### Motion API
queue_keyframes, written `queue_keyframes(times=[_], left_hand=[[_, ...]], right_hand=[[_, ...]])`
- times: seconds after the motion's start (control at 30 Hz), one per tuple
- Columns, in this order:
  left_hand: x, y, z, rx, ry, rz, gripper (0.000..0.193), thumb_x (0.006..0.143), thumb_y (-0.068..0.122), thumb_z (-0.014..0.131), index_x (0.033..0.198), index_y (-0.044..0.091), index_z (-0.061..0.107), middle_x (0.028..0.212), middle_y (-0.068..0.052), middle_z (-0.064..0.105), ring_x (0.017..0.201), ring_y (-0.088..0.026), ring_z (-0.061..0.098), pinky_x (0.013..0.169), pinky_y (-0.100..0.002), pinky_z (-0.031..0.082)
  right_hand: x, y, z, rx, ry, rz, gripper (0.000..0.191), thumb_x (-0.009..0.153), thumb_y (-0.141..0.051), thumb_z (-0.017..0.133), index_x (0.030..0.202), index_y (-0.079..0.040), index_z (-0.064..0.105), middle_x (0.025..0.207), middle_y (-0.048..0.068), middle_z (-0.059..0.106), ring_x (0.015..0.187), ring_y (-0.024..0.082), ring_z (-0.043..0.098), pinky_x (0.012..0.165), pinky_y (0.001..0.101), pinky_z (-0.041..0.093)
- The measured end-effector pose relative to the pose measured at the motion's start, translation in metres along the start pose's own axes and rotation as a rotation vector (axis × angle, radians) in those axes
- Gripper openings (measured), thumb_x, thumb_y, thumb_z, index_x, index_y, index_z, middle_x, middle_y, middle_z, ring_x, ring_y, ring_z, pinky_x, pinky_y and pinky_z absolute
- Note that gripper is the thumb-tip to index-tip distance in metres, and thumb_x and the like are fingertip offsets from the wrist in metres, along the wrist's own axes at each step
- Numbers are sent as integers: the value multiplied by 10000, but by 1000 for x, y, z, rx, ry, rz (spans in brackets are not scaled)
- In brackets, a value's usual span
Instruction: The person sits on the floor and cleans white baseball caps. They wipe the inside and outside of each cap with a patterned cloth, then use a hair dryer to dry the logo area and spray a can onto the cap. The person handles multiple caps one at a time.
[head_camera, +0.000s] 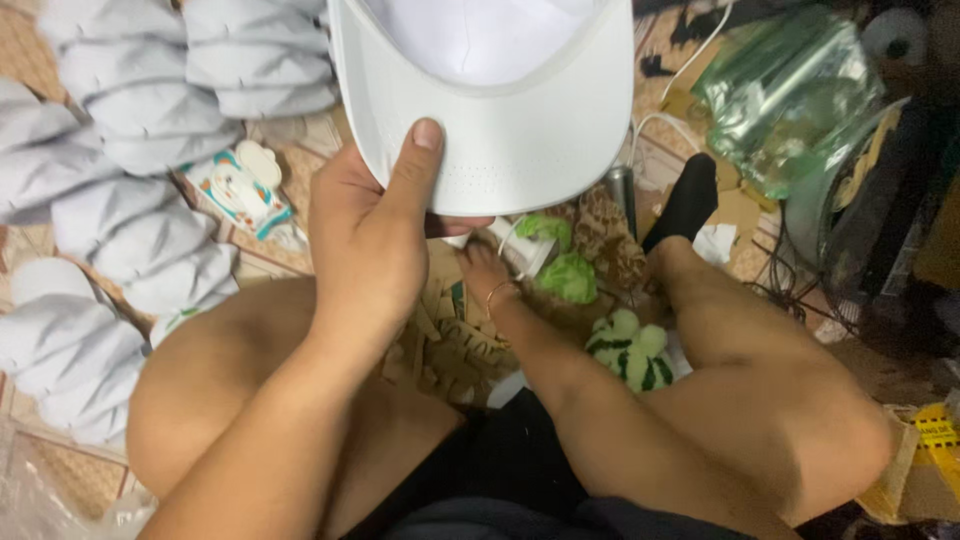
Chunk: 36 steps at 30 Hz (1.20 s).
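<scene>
Floor clutter lies below my left hand (365, 235), which pinches the white cap's (490, 90) brim, crown pointing away, while my right hand (480, 265) reaches underneath, grip hidden.

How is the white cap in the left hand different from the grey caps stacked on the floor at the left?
The white cap is held up by the left hand, thumb pressed on its brim; the grey caps lie untouched on the floor. The white cap is single and shows its underside; the grey caps are nested in rows, showing their outer crowns. In colour, the white cap is bright white, the grey caps pale grey. Both are soft caps.
</scene>
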<state>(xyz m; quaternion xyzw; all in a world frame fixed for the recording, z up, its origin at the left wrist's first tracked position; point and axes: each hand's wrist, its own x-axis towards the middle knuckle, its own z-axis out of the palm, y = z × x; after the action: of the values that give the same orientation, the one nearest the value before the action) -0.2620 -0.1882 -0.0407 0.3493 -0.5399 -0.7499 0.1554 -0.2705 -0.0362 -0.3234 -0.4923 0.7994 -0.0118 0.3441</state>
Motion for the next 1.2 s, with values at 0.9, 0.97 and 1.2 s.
queue_keyframes(times=[0.9, 0.97, 1.2], left_hand=[[-1, -10, 24, 106, -23, 77, 366, 1021, 316, 590, 977, -30, 704, 786, -66, 742, 608, -87, 669, 530, -251, 573], [-9, -5, 26, 119, -44, 162, 367, 1029, 310, 586, 980, -36, 697, 779, -72, 731, 620, -92, 669, 546, -259, 568], [-87, 13, 4, 292, -73, 259, 351, 1005, 296, 582, 1064, -28, 704, 782, -71, 746, 602, -114, 673, 531, -278, 543]], right_hand=[[-37, 51, -45, 546, -316, 49, 889, 811, -189, 803, 1539, -66, 309, 1356, 210, 638, 1089, 369, 685, 931, 466, 568], [-61, 54, -92, 615, -144, 244, 1009, 869, -269, 779, 1638, -74, 154, 1449, 228, 575, 1171, 404, 646, 976, 488, 532], [-240, 25, -190, 1058, 834, 90, 398, 1110, -231, 482, 1467, -84, 388, 1256, 218, 558, 1094, 313, 556, 887, 430, 456]])
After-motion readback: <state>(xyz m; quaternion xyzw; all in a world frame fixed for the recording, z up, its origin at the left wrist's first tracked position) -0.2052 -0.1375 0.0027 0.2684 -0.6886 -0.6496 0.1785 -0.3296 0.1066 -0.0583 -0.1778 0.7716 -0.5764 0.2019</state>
